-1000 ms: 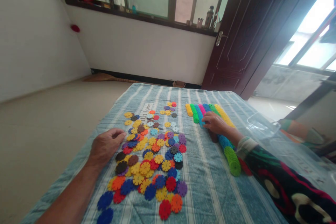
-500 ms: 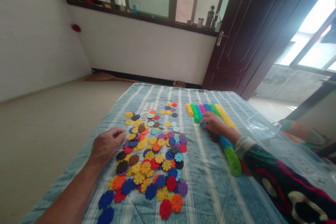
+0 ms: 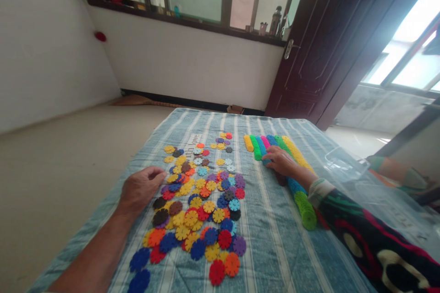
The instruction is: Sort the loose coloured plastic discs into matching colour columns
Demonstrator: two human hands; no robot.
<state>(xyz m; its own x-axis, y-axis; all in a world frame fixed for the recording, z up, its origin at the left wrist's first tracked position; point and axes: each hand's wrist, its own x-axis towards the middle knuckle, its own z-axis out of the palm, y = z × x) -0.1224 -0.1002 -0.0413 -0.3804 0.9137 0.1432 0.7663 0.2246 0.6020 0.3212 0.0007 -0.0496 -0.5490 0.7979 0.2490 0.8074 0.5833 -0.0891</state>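
Note:
Many coloured notched plastic discs (image 3: 190, 217) lie loose and overlapping on the striped cloth in the middle of the head view. My left hand (image 3: 142, 190) is at the left edge of this spread, thumb and fingers curled together; whatever is between them, if anything, is hidden. To the right, similar discs are stacked face to face into long rows lying side by side, among them a yellow row (image 3: 297, 153) and a light green row (image 3: 305, 210). My right hand (image 3: 283, 164) lies over these rows, its fingers bent around the near end of a blue row (image 3: 261, 146).
A clear plastic container (image 3: 347, 165) lies on the right of the cloth-covered table (image 3: 268, 247). Beyond the table are a white wall, a dark door (image 3: 319, 46) and a window sill (image 3: 192, 23) with a red mirror and bottles. A broom (image 3: 137, 100) rests on the floor.

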